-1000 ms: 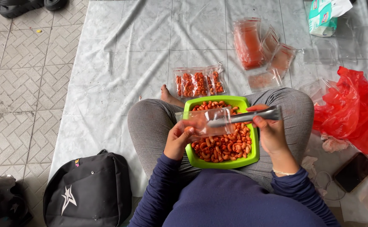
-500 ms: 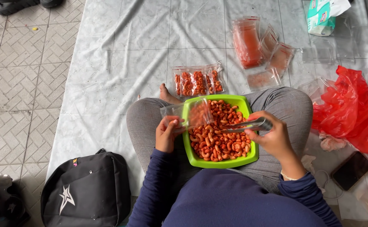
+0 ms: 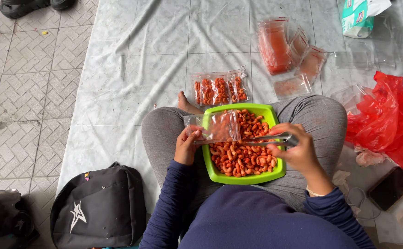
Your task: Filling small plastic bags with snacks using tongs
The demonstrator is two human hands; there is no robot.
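one green tray (image 3: 275, 171), one backpack (image 3: 101, 206), two hands (image 3: 186, 144)

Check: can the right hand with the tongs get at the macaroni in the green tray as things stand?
Probably yes. The right hand holds the tongs right above the macaroni in the open green tray; the bag covers only the left corner.

Pretty even, soft daylight here, nothing harsh. Shadows are faint, just a soft dark patch under the green tray (image 3: 275, 173) between the hands and under the legs. The pale sheet (image 3: 132, 69) ahead of the hands looks bright but isn't blown out; its wrinkles show clearly. Slight sheen on the clear bag (image 3: 220, 128) in the left hand (image 3: 186, 145). Focus is sharp around the hands, no real motion blur. Edges bend a bit, wide-lens style.
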